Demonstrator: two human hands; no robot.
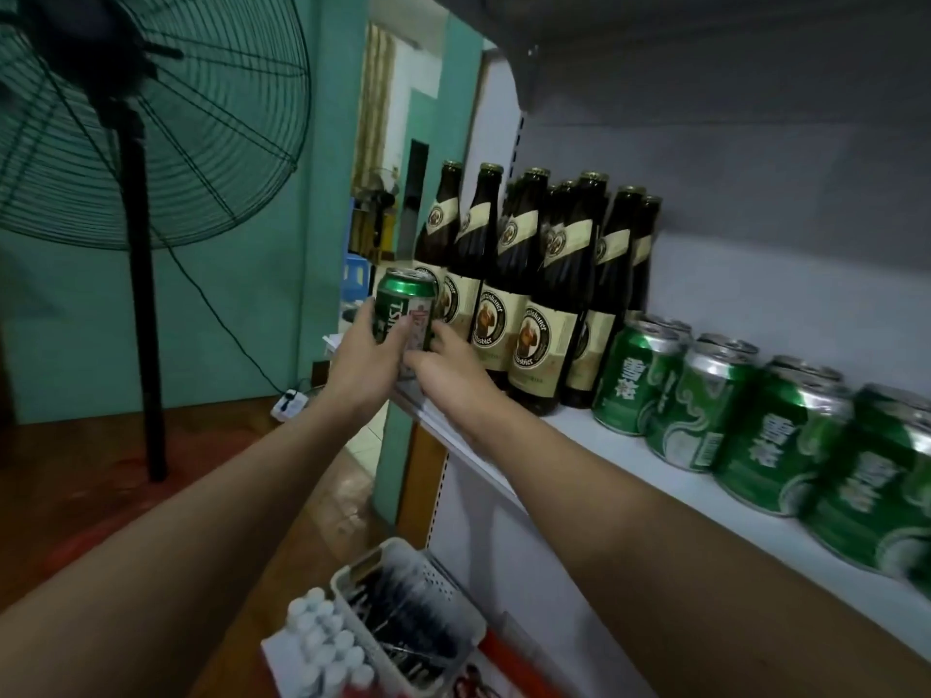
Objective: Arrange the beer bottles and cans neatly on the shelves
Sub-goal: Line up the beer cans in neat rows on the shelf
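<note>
Right now I hold a green Tsingtao can (405,314) upright at the left end of the white shelf (604,448), just in front of the leftmost brown bottles. Only the white letters "TS" show on its green side, beside a pale panel with red print that I cannot read; its silver top is closed. My left hand (365,357) wraps the can from the left, thumb across the front and fingers curled round the far side. My right hand (446,367) grips its lower right side, fingers pinching near the base. Whether the can's base touches the shelf I cannot tell, since my hands cover it.

Behind the can stand the Franziskaner bottles (534,304), dark brown glass with gold caps, cream neck bands and cream oval labels showing a monk; the word "Franziskaner" curves over the picture and "Weissbier" is partly readable below. They are packed close in several rows, upright.

To their right, along the shelf's front, stand the green Snow beer cans (690,405), with white Chinese characters on their sides and silver tops, in two rows, touching one another.

Left of the shelf stands a large green-caged pedestal fan (136,118). Below, a white perforated basket (433,591) holds dark items, next to a cluster of white-capped bottles (322,642).
</note>
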